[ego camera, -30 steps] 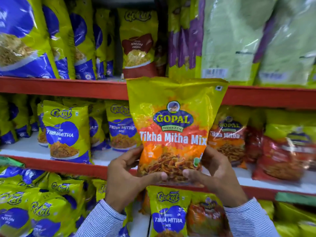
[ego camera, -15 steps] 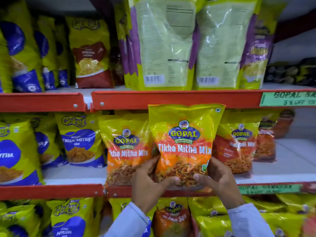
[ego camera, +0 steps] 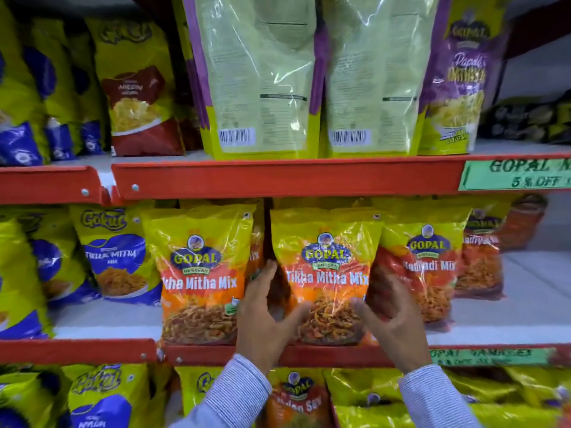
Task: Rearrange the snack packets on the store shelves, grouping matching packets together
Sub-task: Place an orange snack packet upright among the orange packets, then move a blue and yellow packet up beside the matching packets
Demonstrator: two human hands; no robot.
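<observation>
A yellow-and-orange Gopal Tikha Mitha Mix packet [ego camera: 327, 267] stands upright on the middle shelf [ego camera: 309, 355]. My left hand [ego camera: 265, 316] grips its lower left edge and my right hand [ego camera: 390, 319] grips its lower right edge, thumbs across the front. Just left of it stands a matching Tikha Mitha Mix packet [ego camera: 200, 273]. A Gopal Kathiyawadi Mix packet [ego camera: 428, 261] is close on the right, partly behind my right hand.
Blue-and-yellow Gokul packets [ego camera: 112, 254] fill the left of the middle shelf. Tall pale green packets [ego camera: 259, 75] stand backwards on the top shelf above. A green price label [ego camera: 516, 176] hangs on the upper shelf edge. More packets crowd the bottom shelf [ego camera: 296, 396].
The view has shifted right and closer. The packet in my two hands has moved back onto the middle shelf, beside the matching Tikha Mitha Mix packet.
</observation>
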